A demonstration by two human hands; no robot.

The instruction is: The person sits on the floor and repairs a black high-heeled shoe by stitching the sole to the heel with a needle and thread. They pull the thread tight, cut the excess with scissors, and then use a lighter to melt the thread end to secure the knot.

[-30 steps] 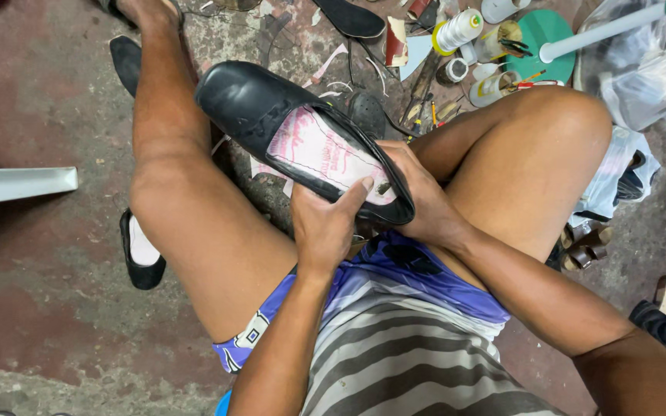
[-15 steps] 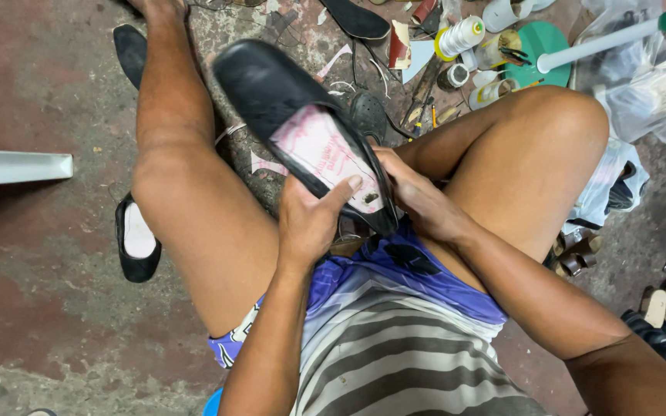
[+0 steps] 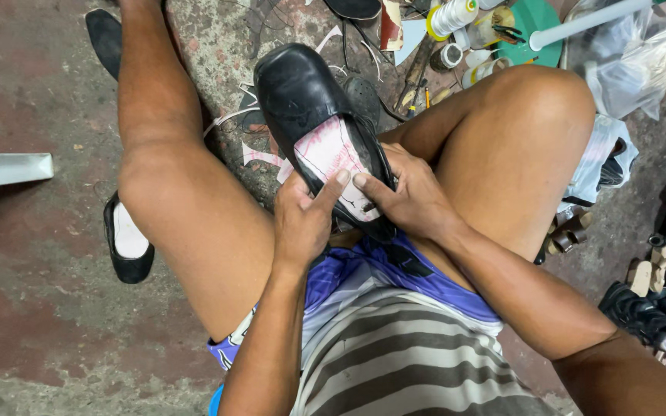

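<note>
Head view: the person sits with bare knees apart, looking down at both hands.
Shoe: a black leather shoe rests between the thighs, toe pointing far, heel near the lap; its opening shows a white insole with pink marks.
Left hand: the left hand is curled around the heel's left side, thumb stretched onto the insole; it grips the shoe.
Right hand: the right hand wraps the heel's right side, fingers closed on the rim, one fingertip pressing the insole just beside the left thumb.
Floor: a worn reddish concrete floor lies beneath.
Left side: a black flat shoe with pale lining lies by the left leg.
Far right: a thread spool, a green round lid and a white pipe sit among scraps.
Near right: dark footwear is piled near the right forearm.
</note>
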